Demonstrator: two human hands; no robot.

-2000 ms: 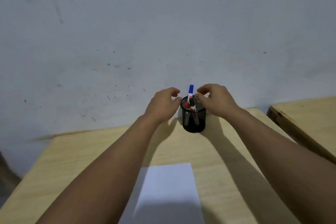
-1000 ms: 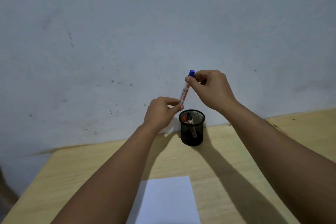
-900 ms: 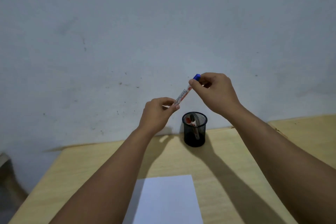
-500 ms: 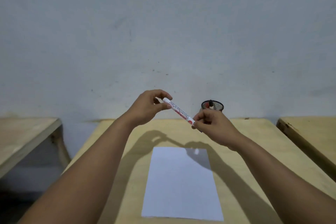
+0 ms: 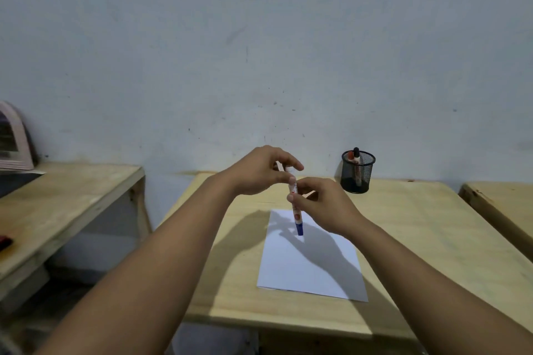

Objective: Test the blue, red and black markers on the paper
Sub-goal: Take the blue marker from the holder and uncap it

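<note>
The blue marker (image 5: 296,212) is held nearly upright over the far end of the white paper (image 5: 310,261), blue cap pointing down. My right hand (image 5: 326,206) pinches its white barrel at the middle. My left hand (image 5: 261,171) sits at the marker's upper end, fingertips touching it. The red marker (image 5: 350,156) and the black marker (image 5: 357,157) stand in the black mesh cup (image 5: 356,173) at the back right of the desk.
The wooden desk (image 5: 418,228) stands against a grey wall. Another desk (image 5: 63,202) is to the left with a pink object (image 5: 13,144) on it and a small red item (image 5: 4,241) at its edge. A third desk (image 5: 501,204) is at the right.
The blue marker was lifted out of the cup, brought toward me over the paper and turned so its cap points down. The view has swung left and down.
</note>
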